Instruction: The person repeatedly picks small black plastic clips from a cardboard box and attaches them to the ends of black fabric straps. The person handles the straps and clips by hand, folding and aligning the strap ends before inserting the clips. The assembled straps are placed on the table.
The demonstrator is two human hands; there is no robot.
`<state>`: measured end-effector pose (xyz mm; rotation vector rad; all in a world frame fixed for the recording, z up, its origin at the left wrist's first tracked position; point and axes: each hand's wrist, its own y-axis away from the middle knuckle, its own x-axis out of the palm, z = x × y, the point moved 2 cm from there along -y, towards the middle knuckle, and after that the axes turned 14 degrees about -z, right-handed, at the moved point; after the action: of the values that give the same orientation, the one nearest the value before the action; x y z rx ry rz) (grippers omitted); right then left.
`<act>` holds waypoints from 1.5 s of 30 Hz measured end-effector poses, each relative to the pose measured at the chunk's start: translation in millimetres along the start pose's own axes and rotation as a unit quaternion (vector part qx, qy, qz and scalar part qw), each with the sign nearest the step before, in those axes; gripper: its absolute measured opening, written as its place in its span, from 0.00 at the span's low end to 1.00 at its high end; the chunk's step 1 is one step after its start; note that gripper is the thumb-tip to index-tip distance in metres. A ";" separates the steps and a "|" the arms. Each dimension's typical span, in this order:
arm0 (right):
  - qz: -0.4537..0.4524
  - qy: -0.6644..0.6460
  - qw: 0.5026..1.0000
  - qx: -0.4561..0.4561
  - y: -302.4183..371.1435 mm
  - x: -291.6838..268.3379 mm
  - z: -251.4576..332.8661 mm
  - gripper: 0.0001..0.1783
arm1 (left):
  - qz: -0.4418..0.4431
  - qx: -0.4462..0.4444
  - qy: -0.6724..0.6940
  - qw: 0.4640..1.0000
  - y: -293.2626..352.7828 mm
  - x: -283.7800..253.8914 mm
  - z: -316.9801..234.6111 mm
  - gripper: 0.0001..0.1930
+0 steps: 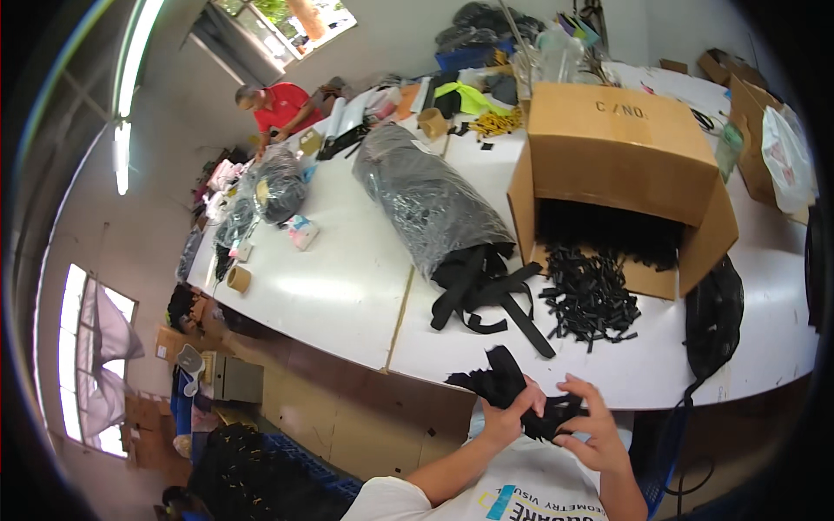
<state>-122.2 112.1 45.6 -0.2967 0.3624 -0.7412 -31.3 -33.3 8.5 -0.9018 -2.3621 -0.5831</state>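
Note:
At the table's front edge, my left hand (511, 415) is closed around a bundle of black fabric strips (497, 375), whose ends stick out above and to the left. My right hand (598, 427) is at the right end of the bundle, fingers curved and spread apart, with the thumb low. Whether its fingertips touch the strips I cannot tell. Beyond my hands, more black strips (478, 291) spill from the mouth of a clear plastic bag of dark material (426, 191). A heap of small black pieces (589, 295) lies to their right.
An open cardboard box (612, 130) lies on the white table (339, 260), its opening toward me, dark contents inside. A black mesh bag (714, 317) hangs at the right edge. Across the table stands a person in red (285, 108). Tape rolls and bagged goods sit far left.

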 end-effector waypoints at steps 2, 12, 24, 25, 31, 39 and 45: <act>0.021 -0.049 0.998 0.015 3.9 15.5 -4.7 0.09 | 0.060 0.007 0.009 0.998 4.0 10.2 1.6 0.08; 0.076 -0.012 0.984 0.159 32.1 36.4 -38.6 0.10 | 0.072 -0.039 -0.147 0.986 -8.6 9.1 30.1 0.05; -0.052 -0.173 0.959 0.221 24.4 33.1 -43.6 0.06 | 0.178 -0.032 -0.063 0.982 -8.7 9.8 38.5 0.38; -0.046 -0.177 0.959 0.216 22.8 29.8 -41.7 0.05 | 0.206 -0.027 -0.047 0.977 -5.0 4.9 43.2 0.44; 0.018 -0.188 0.953 0.237 25.3 26.0 -40.8 0.06 | 0.377 0.175 -0.125 0.901 -8.1 -5.5 33.1 0.35; 0.108 -0.084 0.980 0.142 31.5 40.6 -44.2 0.11 | 0.324 -0.015 -0.022 0.946 -12.4 -7.7 13.5 0.11; 0.093 -0.067 0.992 0.052 22.8 39.1 -32.8 0.14 | 0.212 -0.048 0.038 0.975 -7.5 -13.4 25.3 0.08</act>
<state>-95.7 96.3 -1.0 -0.2091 0.2194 -0.5523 -36.4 -30.5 -20.5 -1.3529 -2.0000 -0.5467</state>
